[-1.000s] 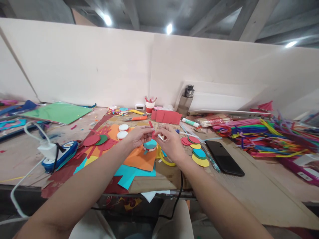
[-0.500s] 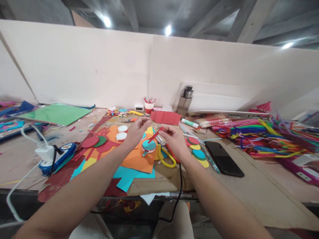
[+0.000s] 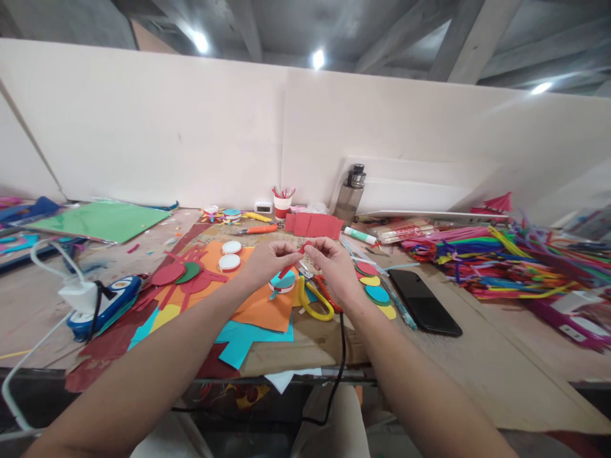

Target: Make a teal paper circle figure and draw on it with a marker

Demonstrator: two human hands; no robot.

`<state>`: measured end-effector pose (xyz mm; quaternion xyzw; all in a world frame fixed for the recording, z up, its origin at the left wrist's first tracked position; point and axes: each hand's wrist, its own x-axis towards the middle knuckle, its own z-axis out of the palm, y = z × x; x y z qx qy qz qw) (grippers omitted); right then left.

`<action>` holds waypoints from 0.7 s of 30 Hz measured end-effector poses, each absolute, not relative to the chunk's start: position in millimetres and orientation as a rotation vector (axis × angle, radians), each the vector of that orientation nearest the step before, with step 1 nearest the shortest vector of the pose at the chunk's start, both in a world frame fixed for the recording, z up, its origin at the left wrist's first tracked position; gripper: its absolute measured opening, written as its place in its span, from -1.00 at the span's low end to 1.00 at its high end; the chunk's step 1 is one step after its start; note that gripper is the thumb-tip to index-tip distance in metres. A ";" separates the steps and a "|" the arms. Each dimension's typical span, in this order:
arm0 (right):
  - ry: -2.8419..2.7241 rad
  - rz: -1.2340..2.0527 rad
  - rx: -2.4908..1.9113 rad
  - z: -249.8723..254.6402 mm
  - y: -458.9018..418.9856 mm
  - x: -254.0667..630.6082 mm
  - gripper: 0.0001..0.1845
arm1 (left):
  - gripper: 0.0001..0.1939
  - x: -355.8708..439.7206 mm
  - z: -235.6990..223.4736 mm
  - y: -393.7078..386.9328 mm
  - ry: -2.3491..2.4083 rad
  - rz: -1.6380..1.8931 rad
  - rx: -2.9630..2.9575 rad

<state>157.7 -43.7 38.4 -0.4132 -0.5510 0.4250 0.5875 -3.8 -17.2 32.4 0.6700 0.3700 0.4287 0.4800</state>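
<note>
My left hand (image 3: 271,261) and my right hand (image 3: 333,266) meet above the middle of the table, both with fingers pinched on a narrow red paper strip (image 3: 288,270). Its upper end is bent at the fingertips, and the lower end slants down to the left. Just beneath lies a small round box with a blue top (image 3: 281,280) and a red and white side, partly covered by the strip. Scissors with yellow and orange handles (image 3: 319,310) rest below my right hand. Orange paper (image 3: 267,315) lies under the box, with blue paper (image 3: 241,353) nearer the table's front edge.
Two white round lids (image 3: 230,263) and red paper discs (image 3: 168,274) lie to the left. A black phone (image 3: 424,302), coloured discs (image 3: 377,294) and piled pipe cleaners (image 3: 482,261) occupy the right. A bottle (image 3: 349,197) and a cup (image 3: 282,205) stand behind. A black cable (image 3: 342,346) crosses the front edge.
My left hand came off the red strip and moved left, leaving it in my right hand. Now both hands are together on the strip again, and its upper end is bent.
</note>
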 end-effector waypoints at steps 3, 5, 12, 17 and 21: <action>-1.286 0.965 -0.971 39.2 -44.1 158.6 -0.75 | -0.68 -4.3 32.5 -17.6 0.923 1.006 1.685; -1.284 0.958 -0.979 39.6 -44.6 158.7 -0.76 | -0.67 -4.6 32.8 -18.1 0.929 0.990 1.711; -1.300 0.902 -0.987 39.3 -44.8 158.2 -0.77 | -0.71 -3.7 35.9 -20.9 0.953 0.998 1.707; -1.326 0.847 -1.003 37.5 -43.8 159.3 -0.78 | -0.70 -3.3 30.9 -18.4 0.951 0.979 1.730; -1.327 0.669 -1.029 37.7 -42.2 164.4 -0.81 | -0.70 -2.9 26.4 -14.3 1.079 1.099 1.789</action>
